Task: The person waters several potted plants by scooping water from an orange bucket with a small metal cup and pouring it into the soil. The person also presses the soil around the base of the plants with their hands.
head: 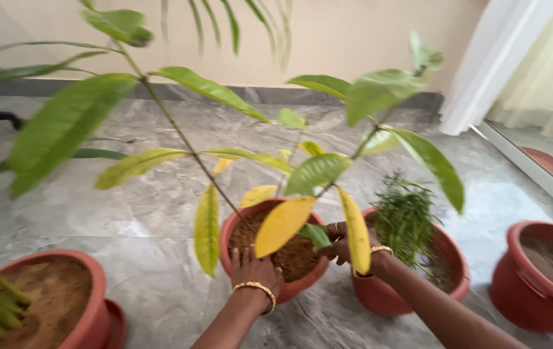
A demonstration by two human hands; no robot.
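Observation:
A terracotta pot (287, 292) full of brown soil stands on the floor in front of me and holds a leafy plant (179, 132) with green and yellow leaves. My left hand (255, 269) lies flat on the pot's near rim and soil, fingers together, a gold bangle on the wrist. On the pot's right rim rests my right hand (341, 249), partly hidden behind a long yellow leaf (356, 231). Whether its fingers curl around the rim is unclear. A broad yellow leaf (282, 224) hangs over the soil between my hands.
A second pot (380, 294) with a fine-leaved green plant (404, 216) touches the right side. More terracotta pots stand at far right (522, 291) and bottom left (89, 317). The floor is grey marble (134, 220). A white curtain (493, 61) and glass door are at right.

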